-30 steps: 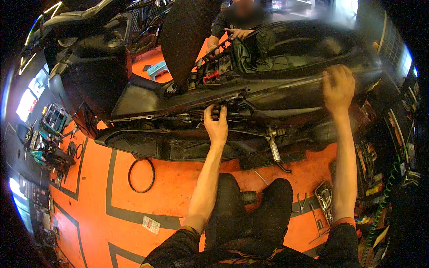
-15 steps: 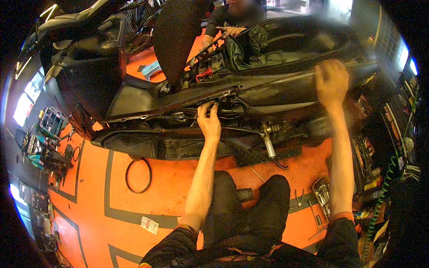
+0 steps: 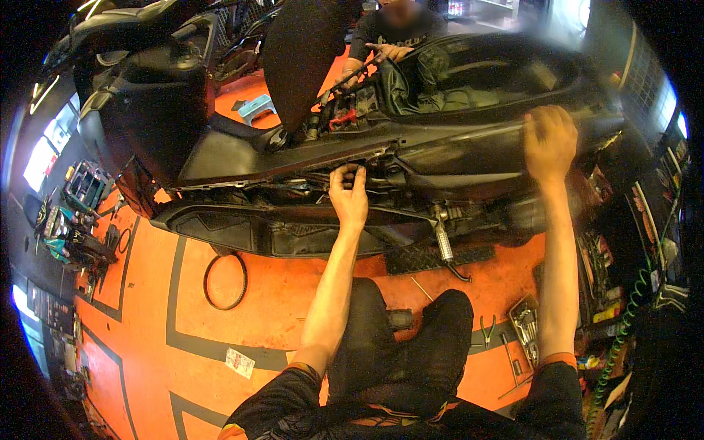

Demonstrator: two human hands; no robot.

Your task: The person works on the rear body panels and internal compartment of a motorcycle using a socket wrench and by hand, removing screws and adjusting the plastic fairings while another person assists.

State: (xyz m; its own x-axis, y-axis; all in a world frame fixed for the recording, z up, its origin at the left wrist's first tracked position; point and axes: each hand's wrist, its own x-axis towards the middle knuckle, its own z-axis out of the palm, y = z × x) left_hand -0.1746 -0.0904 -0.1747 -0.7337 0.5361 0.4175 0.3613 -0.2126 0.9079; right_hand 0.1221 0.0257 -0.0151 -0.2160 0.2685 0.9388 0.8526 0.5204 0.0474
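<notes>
A black scooter [image 3: 242, 150] with its side panels off stands across the orange floor in front of me. My left hand [image 3: 348, 194] reaches into the gap under its body, fingers pinched on a small part among the cables there. My right hand [image 3: 548, 139] grips the edge of the black side panel [image 3: 469, 150] further right. Another person [image 3: 389, 33] works on the far side of the scooter, hands at the open seat bay.
A black rubber belt loop [image 3: 224, 279] lies on the floor to the left. Pliers [image 3: 485, 331] and a small tray of tools [image 3: 524, 326] lie by my right knee. Tool cases [image 3: 77, 213] stand at the left; a green coiled hose [image 3: 623, 345] hangs at right.
My view has shifted slightly, so the scooter sits higher in the picture. Both hands stay at the same spots on the scooter; the left fingers have closed tighter on the part.
</notes>
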